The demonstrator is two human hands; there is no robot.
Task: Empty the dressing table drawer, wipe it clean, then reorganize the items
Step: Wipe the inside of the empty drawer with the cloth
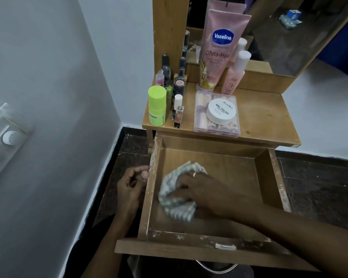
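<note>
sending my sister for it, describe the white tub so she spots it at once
On the tabletop above the open drawer lies a clear flat box. The tub sits on top of it: the only low, round, white thing, lid marked NAIL POLISH.

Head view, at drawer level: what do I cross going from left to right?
Wall switch panel → left hand → drawer's left wall → striped cloth → right hand → drawer's right wall.
</note>
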